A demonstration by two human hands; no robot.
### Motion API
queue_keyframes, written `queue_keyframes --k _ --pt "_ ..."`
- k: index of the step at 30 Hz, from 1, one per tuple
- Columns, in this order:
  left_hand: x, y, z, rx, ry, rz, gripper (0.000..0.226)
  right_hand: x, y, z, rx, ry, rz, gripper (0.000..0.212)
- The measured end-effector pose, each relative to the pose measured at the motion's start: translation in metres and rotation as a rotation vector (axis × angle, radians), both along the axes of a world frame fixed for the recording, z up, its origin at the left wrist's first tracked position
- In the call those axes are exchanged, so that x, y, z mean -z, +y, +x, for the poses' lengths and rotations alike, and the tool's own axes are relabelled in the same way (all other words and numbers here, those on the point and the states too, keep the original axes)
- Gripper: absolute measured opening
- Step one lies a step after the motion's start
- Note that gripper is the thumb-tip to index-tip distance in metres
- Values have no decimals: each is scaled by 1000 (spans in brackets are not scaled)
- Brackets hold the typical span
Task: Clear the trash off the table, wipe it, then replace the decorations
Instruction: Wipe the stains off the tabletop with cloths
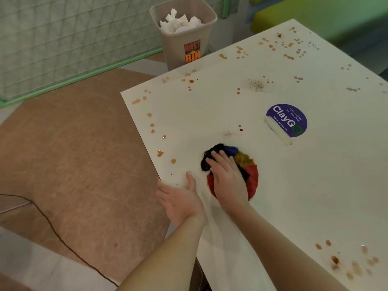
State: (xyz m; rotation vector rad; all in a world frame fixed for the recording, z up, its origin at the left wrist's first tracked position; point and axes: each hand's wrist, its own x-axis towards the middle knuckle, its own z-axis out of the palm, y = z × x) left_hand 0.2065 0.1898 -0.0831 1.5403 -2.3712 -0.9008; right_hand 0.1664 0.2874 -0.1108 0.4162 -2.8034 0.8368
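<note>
Head view: the right hand (227,175) presses flat, fingers spread, on a multicoloured rag (245,164) lying on the counter (294,185); the left hand (180,198) rests spread just beside it at the edge. The rag looks soft, light and floppy, best bunched under the palm; brown stains (159,153) lie beyond both hands

Floor, wall panel and seating around the work area

A brown floor (84,154) runs along the left, and a thin dark cable (52,227) snakes across it toward the lower edge. Behind it stands a pale quilted wall panel (73,38) with a green trim strip (84,77) along its base. At the top right, blurred yellow-green seating (315,15) sits beyond the far corner. A pale patch of flooring (31,265) shows at the lower left, beside the brown area.
</note>
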Motion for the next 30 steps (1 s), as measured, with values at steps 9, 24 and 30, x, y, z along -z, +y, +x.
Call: queue_keyframes --k 9,24,30 --pt "1 0 -1 2 15 1 97 -3 17 -13 100 11 -7 37" --pt "-5 -2 -2 22 -3 98 92 -9 20 -8 174 -68 -100 30" --pt "-16 -44 -4 -75 205 631 53 -9 -14 74 14 -118 -70 38"
